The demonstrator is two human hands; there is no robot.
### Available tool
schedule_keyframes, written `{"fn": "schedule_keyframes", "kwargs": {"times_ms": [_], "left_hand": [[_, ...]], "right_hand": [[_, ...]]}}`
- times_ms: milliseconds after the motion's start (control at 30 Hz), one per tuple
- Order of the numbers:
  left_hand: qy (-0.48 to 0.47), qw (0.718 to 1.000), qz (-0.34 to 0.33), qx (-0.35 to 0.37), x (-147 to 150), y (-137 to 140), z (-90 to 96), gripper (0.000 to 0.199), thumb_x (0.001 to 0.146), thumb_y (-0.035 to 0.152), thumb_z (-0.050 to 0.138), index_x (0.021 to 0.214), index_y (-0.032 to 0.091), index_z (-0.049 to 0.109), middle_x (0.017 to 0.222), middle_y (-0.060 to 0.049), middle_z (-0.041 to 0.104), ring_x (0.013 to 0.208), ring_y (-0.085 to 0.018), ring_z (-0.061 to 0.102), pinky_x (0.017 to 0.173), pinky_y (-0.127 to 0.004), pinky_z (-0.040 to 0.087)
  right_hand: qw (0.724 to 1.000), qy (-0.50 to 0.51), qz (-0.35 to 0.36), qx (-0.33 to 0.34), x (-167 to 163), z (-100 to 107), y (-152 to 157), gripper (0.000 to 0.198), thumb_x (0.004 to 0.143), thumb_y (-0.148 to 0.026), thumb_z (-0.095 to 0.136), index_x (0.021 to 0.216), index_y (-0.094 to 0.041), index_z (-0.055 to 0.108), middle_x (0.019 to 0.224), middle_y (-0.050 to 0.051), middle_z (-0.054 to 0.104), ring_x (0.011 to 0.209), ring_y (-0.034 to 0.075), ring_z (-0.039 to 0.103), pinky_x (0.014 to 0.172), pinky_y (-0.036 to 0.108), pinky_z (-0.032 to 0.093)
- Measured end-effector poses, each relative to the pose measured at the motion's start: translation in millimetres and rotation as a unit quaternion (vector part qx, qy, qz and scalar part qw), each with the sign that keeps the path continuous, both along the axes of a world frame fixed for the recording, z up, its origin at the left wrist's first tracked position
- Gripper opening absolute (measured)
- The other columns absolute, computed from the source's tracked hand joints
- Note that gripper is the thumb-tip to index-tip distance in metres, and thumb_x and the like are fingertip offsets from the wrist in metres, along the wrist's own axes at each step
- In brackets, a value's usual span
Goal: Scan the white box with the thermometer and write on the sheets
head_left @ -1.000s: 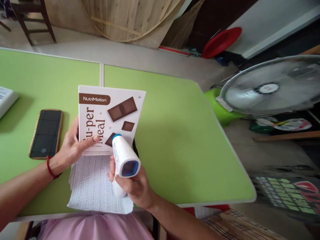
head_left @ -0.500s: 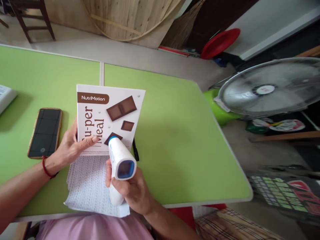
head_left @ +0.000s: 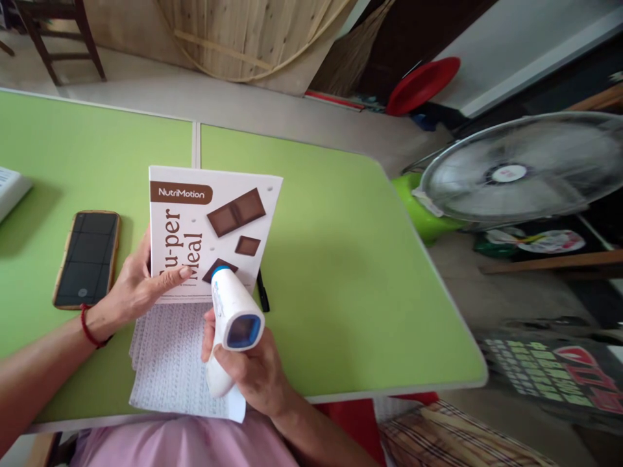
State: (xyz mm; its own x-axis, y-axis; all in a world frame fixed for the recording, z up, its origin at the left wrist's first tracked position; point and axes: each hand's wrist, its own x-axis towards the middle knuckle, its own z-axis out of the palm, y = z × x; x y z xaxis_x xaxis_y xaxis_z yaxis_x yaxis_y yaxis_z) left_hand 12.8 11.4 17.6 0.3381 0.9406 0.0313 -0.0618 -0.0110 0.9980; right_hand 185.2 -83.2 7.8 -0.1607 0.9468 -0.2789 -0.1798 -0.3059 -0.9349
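Observation:
A white box (head_left: 233, 259) with brown chocolate pictures and "NutriMotion" lettering is tilted up over the table, gripped at its left side by my left hand (head_left: 139, 275), thumb across the front. My right hand (head_left: 256, 373) is wrapped round the handle of a white infrared thermometer gun (head_left: 224, 298). Its blue-ringed nose points at the lower part of the box; I cannot tell whether they touch. The small blue-framed screen faces me and looks dark. Beneath both lie sheets of handwritten paper (head_left: 170, 370). Part of a black pen (head_left: 263, 292) shows beside the box.
A phone (head_left: 87, 259) in a tan-edged case lies left on the green table (head_left: 350, 272). A white object (head_left: 12, 191) sits at the far left edge. Beyond the table's right side stands a fan (head_left: 509, 174) with a green base. A chair (head_left: 63, 39) is at the back left.
The thermometer gun's handle has swung slightly left in my right hand. The paper's lower left corner has shifted a little. My left hand and the box stay almost where they were.

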Motion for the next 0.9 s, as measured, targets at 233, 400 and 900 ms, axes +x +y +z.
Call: {"fn": "schedule_keyframes", "kwargs": {"times_ms": [233,400,900], "left_hand": [[0.016,1.000,-0.001,0.005,-0.8,0.8,1.1,0.046,0.081,0.033,0.073,0.119,0.020,0.050,0.107,-0.008,0.068,0.089,-0.024,0.065,0.074,-0.035,0.056],[0.010,1.000,-0.007,0.008,0.2,1.2,3.2,0.045,0.081,0.031,0.072,0.119,0.019,0.050,0.108,-0.009,0.067,0.091,-0.024,0.065,0.075,-0.035,0.056],[-0.023,0.998,0.053,0.023,0.3,11.0,6.5,0.042,0.071,0.028,0.081,0.105,0.019,0.057,0.112,-0.009,0.066,0.106,-0.032,0.064,0.092,-0.048,0.054]], "right_hand": [[1.000,0.005,-0.002,0.009,1.2,-6.8,-1.5,0.016,0.071,-0.029,0.065,0.078,-0.021,0.052,0.060,-0.004,0.051,0.052,0.012,0.049,0.053,0.029,0.045],[1.000,-0.001,-0.003,0.011,1.7,-5.0,-1.2,0.015,0.070,-0.029,0.064,0.076,-0.021,0.052,0.060,-0.004,0.052,0.053,0.012,0.050,0.054,0.030,0.046],[0.992,-0.083,0.091,-0.007,40.0,-20.2,-14.1,0.014,0.074,-0.032,0.066,0.078,-0.020,0.059,0.063,-0.002,0.054,0.054,0.011,0.048,0.049,0.025,0.046]]}}
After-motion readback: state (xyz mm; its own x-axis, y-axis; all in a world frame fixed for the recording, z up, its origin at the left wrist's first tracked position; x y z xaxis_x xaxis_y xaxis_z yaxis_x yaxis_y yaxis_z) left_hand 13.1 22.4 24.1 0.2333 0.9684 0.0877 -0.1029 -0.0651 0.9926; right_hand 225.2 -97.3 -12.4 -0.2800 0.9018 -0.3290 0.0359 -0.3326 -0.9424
